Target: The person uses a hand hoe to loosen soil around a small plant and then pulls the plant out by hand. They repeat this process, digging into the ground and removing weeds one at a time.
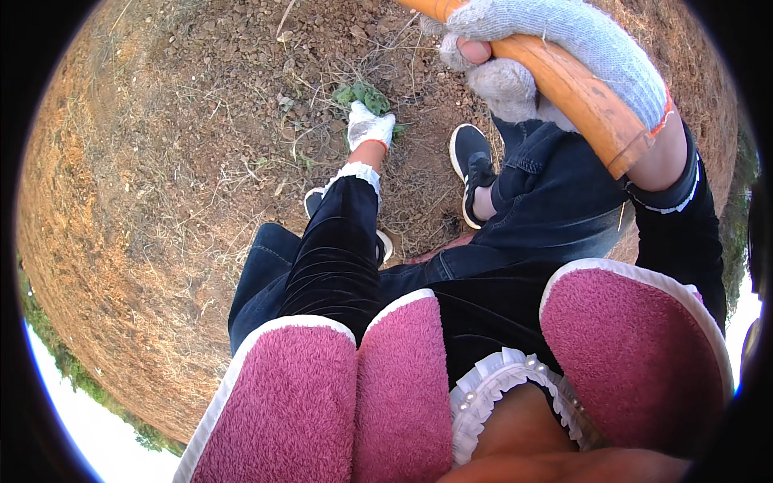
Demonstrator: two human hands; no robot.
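Note:
My left hand (pixel 369 127), in a white knit glove with an orange cuff edge, is low at the soil. It closes around a small green leafy plant (pixel 362 95), whose leaves stick out past the knuckles and beside the glove. The fingertips are hidden. Raised at the upper right, my right hand (pixel 513 66) wears a greyish knit glove with one bare fingertip showing. It grips the orange-brown wooden handle (pixel 580 90) of a tool, which slants down along the wrist. The handle's far end runs out of the top of the view, so the tool's head is not visible.
Dry, cloddy brown soil (pixel 151 121) with straw and withered stems spreads around me. My dark sneaker (pixel 472 157) and jeans-clad leg (pixel 543 193) are below the right hand. Pink terry cloth flaps (pixel 290 404) hang across the bottom of the view.

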